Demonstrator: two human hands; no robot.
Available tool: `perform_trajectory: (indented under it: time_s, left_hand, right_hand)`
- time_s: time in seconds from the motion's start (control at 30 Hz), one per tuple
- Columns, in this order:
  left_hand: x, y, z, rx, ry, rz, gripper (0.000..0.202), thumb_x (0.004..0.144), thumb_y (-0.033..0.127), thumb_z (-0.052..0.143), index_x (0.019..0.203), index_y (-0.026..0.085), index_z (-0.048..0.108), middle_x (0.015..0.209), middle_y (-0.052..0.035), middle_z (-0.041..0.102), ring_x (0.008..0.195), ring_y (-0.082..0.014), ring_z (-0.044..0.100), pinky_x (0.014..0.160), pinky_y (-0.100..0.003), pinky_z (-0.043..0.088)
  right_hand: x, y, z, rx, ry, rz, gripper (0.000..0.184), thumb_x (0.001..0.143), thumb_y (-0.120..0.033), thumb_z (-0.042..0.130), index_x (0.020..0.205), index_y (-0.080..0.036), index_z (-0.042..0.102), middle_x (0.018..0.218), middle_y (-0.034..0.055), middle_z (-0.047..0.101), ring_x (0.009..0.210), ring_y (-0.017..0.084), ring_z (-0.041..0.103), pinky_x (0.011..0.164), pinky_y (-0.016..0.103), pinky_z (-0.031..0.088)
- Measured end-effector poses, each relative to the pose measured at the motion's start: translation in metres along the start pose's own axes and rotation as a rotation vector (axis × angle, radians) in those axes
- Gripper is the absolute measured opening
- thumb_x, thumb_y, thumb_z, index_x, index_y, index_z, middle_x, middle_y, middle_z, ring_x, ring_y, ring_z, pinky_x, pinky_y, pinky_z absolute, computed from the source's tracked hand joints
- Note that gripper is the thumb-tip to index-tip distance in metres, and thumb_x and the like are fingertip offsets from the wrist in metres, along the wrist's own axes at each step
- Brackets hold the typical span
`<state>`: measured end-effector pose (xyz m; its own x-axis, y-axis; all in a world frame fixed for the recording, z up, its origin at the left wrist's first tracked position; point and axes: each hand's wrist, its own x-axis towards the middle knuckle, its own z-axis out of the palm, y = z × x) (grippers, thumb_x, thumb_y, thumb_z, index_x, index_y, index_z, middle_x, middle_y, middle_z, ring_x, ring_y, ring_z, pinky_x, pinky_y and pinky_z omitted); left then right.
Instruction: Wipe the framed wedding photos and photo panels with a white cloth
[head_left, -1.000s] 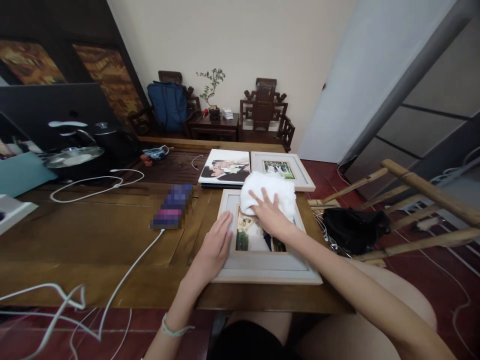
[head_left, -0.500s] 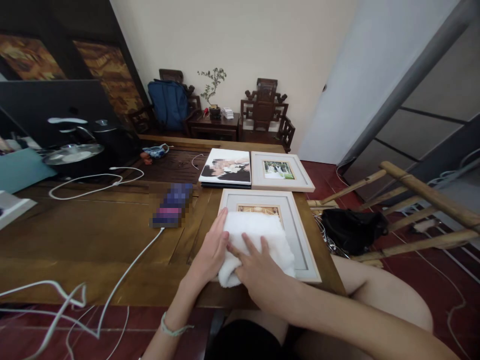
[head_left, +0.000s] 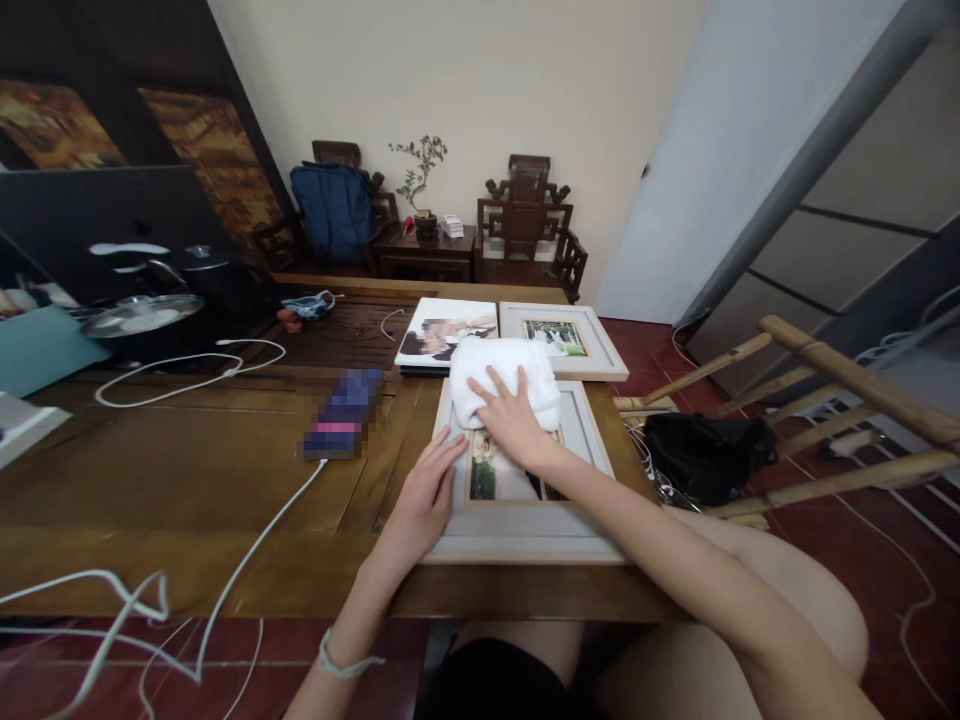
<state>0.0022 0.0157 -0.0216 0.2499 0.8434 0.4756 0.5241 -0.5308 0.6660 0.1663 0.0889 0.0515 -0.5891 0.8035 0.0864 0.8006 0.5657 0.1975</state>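
We have the cloth [head_left: 504, 358] back up mid-view, photo [head_left: 484, 478] partly uncovered; right hand [head_left: 517, 428] fingers spread on cloth, left hand [head_left: 426, 488] fingers loosely together on frame [head_left: 517, 548].

Nothing legible — no text, label, brand, number or sign can be read.

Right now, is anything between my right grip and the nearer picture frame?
Yes: the white cloth lies under your right grip, covering the far part of the nearer picture frame. Nothing visible stands between your left grip and that frame's left edge.
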Motion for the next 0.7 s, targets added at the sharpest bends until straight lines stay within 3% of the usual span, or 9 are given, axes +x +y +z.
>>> perform_trajectory:
  time_s: [0.33,0.43,0.6,0.7]
  left_hand:
    - [0.003,-0.002,0.001,0.005,0.033,0.016,0.042,0.086,0.007,0.037,0.12,0.019,0.059,0.124,-0.009,0.063,0.131,-0.0229,0.044,0.107,-0.051,0.038]
    - [0.003,-0.001,0.0,0.02,0.026,0.005,0.042,0.085,0.006,0.036,0.119,0.018,0.059,0.124,-0.0104,0.063,0.13,-0.0232,0.045,0.107,-0.05,0.038]
    - [0.003,-0.002,-0.001,0.014,0.015,-0.002,0.042,0.085,0.006,0.037,0.119,0.017,0.059,0.126,-0.0109,0.061,0.13,-0.0234,0.044,0.108,-0.05,0.037]
    - [0.003,-0.004,0.001,0.026,0.027,0.005,0.042,0.084,0.006,0.039,0.12,0.018,0.059,0.127,-0.0107,0.06,0.129,-0.0235,0.045,0.108,-0.05,0.037]
  right_hand:
    - [-0.072,0.075,-0.006,-0.072,-0.089,0.21,0.046,0.074,0.006,0.04,0.102,-0.015,0.07,0.139,0.0103,0.048,0.133,0.036,0.032,0.104,0.066,0.02]
    - [-0.1,0.068,-0.009,-0.066,-0.117,0.202,0.044,0.071,0.006,0.042,0.098,-0.011,0.071,0.141,0.0129,0.046,0.134,0.037,0.03,0.107,0.061,0.021]
    - [-0.147,0.028,-0.025,0.046,-0.215,0.143,0.043,0.062,0.004,0.046,0.093,-0.011,0.072,0.14,0.0146,0.046,0.135,0.036,0.029,0.111,0.052,0.023]
    - [-0.159,0.023,-0.034,0.145,-0.231,0.131,0.048,0.06,0.005,0.043,0.094,-0.012,0.071,0.138,0.0135,0.048,0.136,0.031,0.029,0.112,0.048,0.025]
